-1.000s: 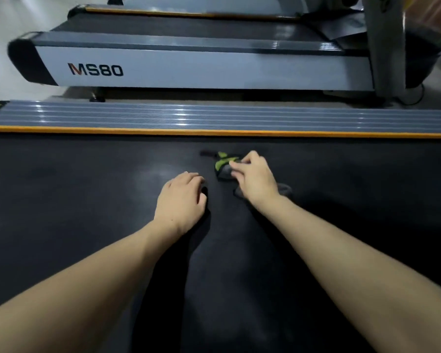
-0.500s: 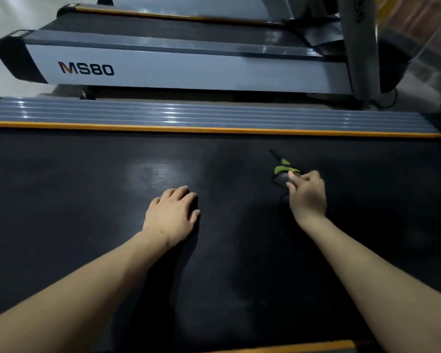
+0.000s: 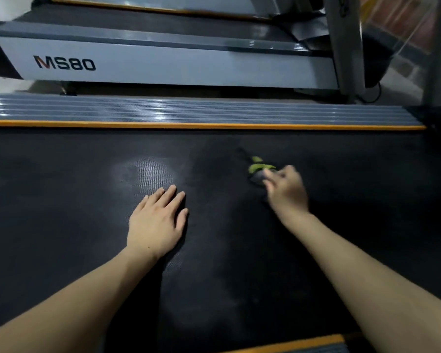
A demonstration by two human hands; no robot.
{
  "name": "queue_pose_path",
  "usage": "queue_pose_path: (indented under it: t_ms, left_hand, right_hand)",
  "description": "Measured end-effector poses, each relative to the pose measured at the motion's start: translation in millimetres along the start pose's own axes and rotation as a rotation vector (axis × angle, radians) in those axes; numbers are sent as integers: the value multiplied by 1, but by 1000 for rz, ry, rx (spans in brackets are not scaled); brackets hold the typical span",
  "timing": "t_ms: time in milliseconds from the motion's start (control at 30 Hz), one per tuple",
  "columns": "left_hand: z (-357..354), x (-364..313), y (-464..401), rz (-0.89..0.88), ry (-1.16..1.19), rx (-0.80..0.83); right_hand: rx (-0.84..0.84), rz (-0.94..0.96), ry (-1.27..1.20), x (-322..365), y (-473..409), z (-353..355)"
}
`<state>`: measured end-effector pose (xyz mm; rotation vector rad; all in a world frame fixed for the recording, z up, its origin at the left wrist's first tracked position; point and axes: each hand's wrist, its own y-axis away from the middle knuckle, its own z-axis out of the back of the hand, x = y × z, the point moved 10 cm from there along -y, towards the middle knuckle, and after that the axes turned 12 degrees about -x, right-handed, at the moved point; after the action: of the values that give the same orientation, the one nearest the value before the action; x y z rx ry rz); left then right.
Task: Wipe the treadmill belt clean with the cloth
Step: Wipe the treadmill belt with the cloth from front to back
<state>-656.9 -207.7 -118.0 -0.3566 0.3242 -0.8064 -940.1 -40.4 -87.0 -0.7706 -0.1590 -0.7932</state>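
The black treadmill belt [image 3: 61,200] fills most of the view. A small dark cloth with green patches [image 3: 257,170] lies on the belt right of centre. My right hand [image 3: 287,191] presses on it, fingers curled over it, so most of the cloth is hidden. My left hand [image 3: 157,224] rests flat on the belt to the left, fingers spread slightly, holding nothing. A paler, shiny patch of belt [image 3: 148,174] shows just beyond the left hand.
A ribbed grey side rail with an orange stripe [image 3: 201,113] borders the belt's far side. Beyond it stands another treadmill marked MS80 [image 3: 163,64] with an upright post [image 3: 344,47]. An orange strip [image 3: 290,345] marks the near edge.
My right hand slid the cloth from beside the left hand out to the right across the belt. My left hand stayed planted and flattened its fingers.
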Motion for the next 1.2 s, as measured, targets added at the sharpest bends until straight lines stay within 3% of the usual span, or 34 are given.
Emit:
queue_pose_path:
  t_ms: [100,167,233,333,400,467,533,633,700,800,967,1033,1100,1200]
  left_hand:
    - [4,0,0,22,20,-14]
    - [6,0,-1,35,27,-19]
    - [6,2,-1,49,29,-17]
    - [5,4,0,54,29,-19]
    - [5,7,0,55,29,-19]
    - [5,7,1,59,34,-26]
    - [7,7,1,67,38,-41]
    - [7,4,-1,45,33,-51]
    - [5,5,-2,48,28,-28]
    - [6,6,-2,61,29,-40]
    - [5,5,-1,55,26,-40]
    - [4,6,-1,56,25,-29]
    - [5,7,-1,62,28,-37]
    - [4,6,-1,61,29,-38]
  right_hand:
    - [-111,-361,43,-76,-4,40]
    - [-105,-448,95,-62,4,35]
    - [-129,-383,27,-6,11,16]
    - [19,2,-21,122,46,-27]
    - [117,199,-54,169,59,-34]
    - [86,292,-36,149,51,-21]
    - [36,251,66,85,30,-3]
    - [16,-31,267,-32,2,30]
    - [-25,-225,318,-64,-2,40]
    - [-53,-204,316,-3,12,22]
    - [80,148,11,155,65,-27]
    - [109,263,-30,150,60,-18]
    - [97,297,51,102,47,-5]
    - [55,73,258,-2,17,27]
